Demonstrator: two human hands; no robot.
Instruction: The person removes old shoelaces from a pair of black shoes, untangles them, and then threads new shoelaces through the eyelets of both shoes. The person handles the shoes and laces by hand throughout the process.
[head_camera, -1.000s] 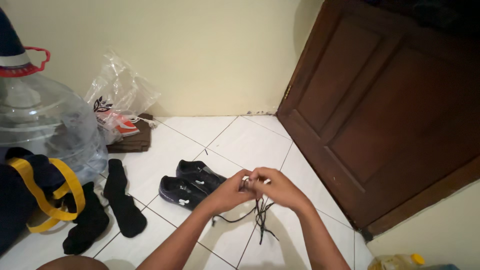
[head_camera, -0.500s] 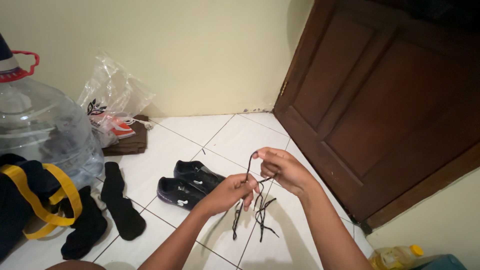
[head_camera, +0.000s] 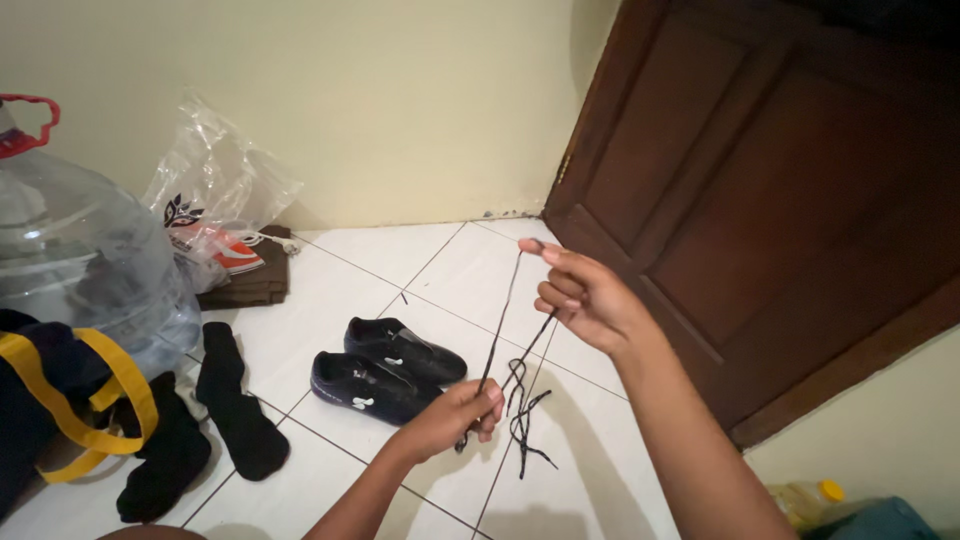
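Observation:
My right hand (head_camera: 585, 297) is raised and pinches the upper end of a black shoelace (head_camera: 503, 325) between thumb and fingertip. The lace runs taut down to my left hand (head_camera: 462, 413), which grips it lower down, just above the white floor tiles. More black lace (head_camera: 527, 420) lies in a loose tangle on the tile right of my left hand. A pair of black shoes (head_camera: 385, 370) sits side by side on the floor, just left of my left hand.
A dark brown wooden door (head_camera: 780, 190) fills the right. Black socks (head_camera: 235, 405) lie left of the shoes. A big clear water jug (head_camera: 85, 260), a dark bag with yellow straps (head_camera: 70, 400), a plastic bag (head_camera: 215, 205) and folded brown cloth (head_camera: 250, 285) stand at left.
My hands, close together a second ago, have drawn apart: the right hand rose toward the door with the lace end, the left hand sank toward the floor, pulling the lace straight.

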